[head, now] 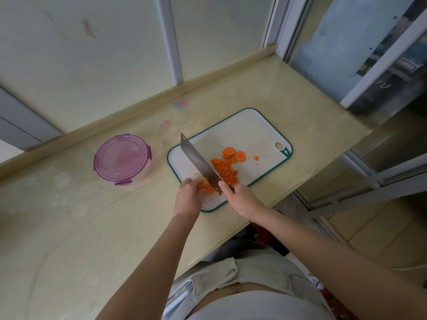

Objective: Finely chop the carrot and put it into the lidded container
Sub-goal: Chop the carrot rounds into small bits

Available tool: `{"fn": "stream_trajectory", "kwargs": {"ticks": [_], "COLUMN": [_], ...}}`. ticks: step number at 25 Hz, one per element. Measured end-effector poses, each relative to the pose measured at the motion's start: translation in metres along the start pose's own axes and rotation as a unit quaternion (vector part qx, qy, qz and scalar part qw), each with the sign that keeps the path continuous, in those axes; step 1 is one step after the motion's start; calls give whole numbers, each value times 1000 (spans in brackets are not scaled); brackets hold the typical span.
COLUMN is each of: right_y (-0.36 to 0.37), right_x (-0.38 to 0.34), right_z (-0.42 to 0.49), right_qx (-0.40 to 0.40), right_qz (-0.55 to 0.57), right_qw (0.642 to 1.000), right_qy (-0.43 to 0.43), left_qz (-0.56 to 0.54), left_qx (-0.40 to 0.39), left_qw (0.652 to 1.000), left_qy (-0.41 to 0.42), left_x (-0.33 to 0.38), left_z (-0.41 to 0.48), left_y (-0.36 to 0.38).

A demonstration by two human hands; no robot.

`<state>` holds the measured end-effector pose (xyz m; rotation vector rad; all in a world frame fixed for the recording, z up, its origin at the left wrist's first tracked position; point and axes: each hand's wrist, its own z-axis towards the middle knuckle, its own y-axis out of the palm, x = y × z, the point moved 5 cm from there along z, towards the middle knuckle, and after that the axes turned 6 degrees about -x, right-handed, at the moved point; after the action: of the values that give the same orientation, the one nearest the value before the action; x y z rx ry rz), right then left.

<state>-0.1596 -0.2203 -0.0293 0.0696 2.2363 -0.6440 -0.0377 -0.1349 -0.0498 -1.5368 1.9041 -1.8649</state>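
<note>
While the cleaver (199, 163) is gripped at its handle by the right hand (240, 199), with all fingers wrapped tight and the thumb laid near the heel of the blade, a small bunch of carrot pieces (205, 187) is held down on the near corner of the cutting board (242, 132) by the left hand (188, 195), whose fingers are curled over it just beside the blade. How firmly the bunch is pinched cannot be told, since the fingertips are hidden. A chopped carrot pile (225, 170) lies on the far side of the blade, and two carrot rounds (228, 153) are seen uncut beyond it, with a stray crumb near them. The lidded container (122, 158) stands on the countertop (80, 204) to the left, apart from the board, with its purple lid clipped on. The chopping is judged to be well advanced but not finished. The carrot is stiff and light; its small pieces are likely to be damp, to roll and to scatter under the blade, so they are best kept bunched with the fingertips tucked back. The pile is unlikely to be lifted cleanly by pinching; it is better scooped onto the flat of the blade, or the board tipped over the container once it is opened.
</note>
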Motion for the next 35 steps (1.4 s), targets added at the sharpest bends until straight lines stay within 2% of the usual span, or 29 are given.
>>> {"fn": "stream_trajectory", "kwargs": {"ticks": [21,24,35], "right_y": [18,20,10], "right_x": [-4,0,0], "right_z": [3,2,2], "right_qx": [-22,-5,0], "right_qz": [-92,-108,-46], "right_qw": [995,994,999], "right_qy": [23,27,9], "left_qz": [1,-5,-54], "left_qx": [6,7,-1], "left_qw": [1000,1000,999], "left_qy": [18,19,-4], "left_x": [2,2,1], "left_z": [0,-1,-2], "left_y": [3,3,-4]}}
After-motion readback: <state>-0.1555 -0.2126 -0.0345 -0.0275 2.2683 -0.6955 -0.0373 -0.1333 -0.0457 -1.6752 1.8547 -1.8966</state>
